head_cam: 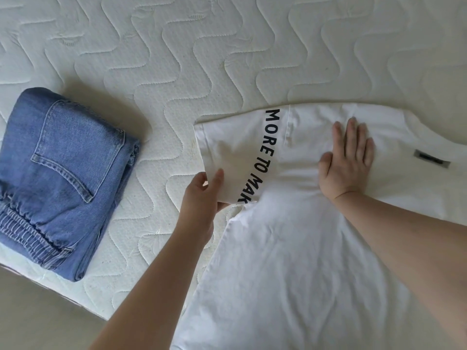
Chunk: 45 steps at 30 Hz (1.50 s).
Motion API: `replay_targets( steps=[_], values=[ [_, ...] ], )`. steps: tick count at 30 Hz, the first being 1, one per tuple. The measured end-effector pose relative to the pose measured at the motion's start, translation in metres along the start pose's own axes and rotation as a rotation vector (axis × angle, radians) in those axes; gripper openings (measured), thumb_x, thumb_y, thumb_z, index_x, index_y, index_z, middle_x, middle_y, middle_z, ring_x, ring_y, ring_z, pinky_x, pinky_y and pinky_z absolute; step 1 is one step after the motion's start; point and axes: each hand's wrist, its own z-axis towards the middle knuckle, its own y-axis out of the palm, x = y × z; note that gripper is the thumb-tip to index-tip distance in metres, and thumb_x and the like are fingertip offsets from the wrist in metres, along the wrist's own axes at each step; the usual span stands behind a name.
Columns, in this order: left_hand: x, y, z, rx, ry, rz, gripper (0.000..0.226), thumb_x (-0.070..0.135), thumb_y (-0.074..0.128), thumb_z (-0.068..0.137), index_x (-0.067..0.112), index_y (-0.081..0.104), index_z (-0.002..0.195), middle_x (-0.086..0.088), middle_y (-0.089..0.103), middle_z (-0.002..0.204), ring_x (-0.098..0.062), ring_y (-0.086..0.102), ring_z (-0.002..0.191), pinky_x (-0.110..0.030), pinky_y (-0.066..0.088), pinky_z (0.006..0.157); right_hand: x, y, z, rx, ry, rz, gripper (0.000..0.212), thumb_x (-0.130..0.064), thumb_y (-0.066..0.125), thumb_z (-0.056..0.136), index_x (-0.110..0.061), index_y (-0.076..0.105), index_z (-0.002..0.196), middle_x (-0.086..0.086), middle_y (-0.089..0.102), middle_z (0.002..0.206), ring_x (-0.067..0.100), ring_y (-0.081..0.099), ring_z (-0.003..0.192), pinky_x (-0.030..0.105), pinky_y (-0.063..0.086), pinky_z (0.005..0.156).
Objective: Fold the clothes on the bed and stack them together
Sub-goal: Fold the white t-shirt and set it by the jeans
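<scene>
A white T-shirt lies spread on the mattress, back side up, with a small dark label near its neck at the right. Its left sleeve carries black lettering and is turned out to the left. My left hand pinches the lower edge of that sleeve, thumb on top and fingers beneath. My right hand presses flat on the shirt's shoulder area, fingers straight and pointing away from me. A folded pair of blue jeans sits on the mattress at the left, apart from the shirt.
The quilted white mattress stretches far back and to the right. Its near left edge runs diagonally below the jeans, with beige floor beyond it at the bottom left.
</scene>
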Motion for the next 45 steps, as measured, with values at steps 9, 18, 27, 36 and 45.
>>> replay_targets(
  steps=[9,18,27,36,45],
  values=[
    [-0.039,0.012,-0.027,0.006,-0.095,-0.224,0.072,0.073,0.035,0.088,0.016,0.068,0.118,-0.011,0.072,0.113,-0.023,0.068,0.109,-0.037,0.047,0.098,-0.001,-0.001,0.0,-0.01,0.004,-0.024,0.068,-0.029,0.033,0.09,-0.022,0.017,0.156,0.009,0.013,0.164,0.029,0.009,0.151,0.045,0.006,0.122],
    [-0.059,0.021,-0.03,0.004,0.137,0.39,0.065,0.031,0.08,0.08,0.047,0.029,0.117,0.013,0.073,0.093,0.0,0.067,0.092,-0.026,0.051,0.082,-0.002,-0.003,-0.001,-0.016,0.003,-0.032,0.067,-0.029,0.033,0.091,-0.021,0.018,0.156,0.009,0.014,0.164,0.029,0.01,0.151,0.047,0.008,0.122],
    [-0.054,0.024,-0.04,0.196,0.097,-0.045,0.052,0.013,0.08,0.08,0.037,0.043,0.108,0.004,0.067,0.101,-0.013,0.072,0.082,-0.019,0.054,0.065,-0.001,-0.002,0.0,-0.012,-0.002,-0.027,0.067,-0.029,0.033,0.092,-0.022,0.017,0.156,0.009,0.014,0.164,0.029,0.01,0.151,0.047,0.009,0.122],
    [-0.07,0.026,-0.043,0.262,0.931,1.083,0.056,0.027,0.081,0.077,0.015,0.052,0.124,-0.007,0.054,0.112,-0.023,0.051,0.1,-0.04,0.046,0.089,-0.001,-0.001,0.0,-0.021,0.004,-0.025,0.068,-0.029,0.035,0.091,-0.021,0.018,0.156,0.009,0.014,0.163,0.028,0.01,0.151,0.047,0.009,0.121],
    [-0.052,0.034,-0.021,0.047,0.819,1.47,0.023,0.002,0.079,0.071,0.009,0.066,0.09,-0.005,0.059,0.081,-0.027,0.058,0.069,-0.042,0.05,0.069,-0.003,-0.005,0.0,-0.051,0.007,-0.024,0.068,-0.03,0.035,0.091,-0.02,0.018,0.156,0.009,0.014,0.164,0.029,0.009,0.151,0.048,0.01,0.121]
  ],
)
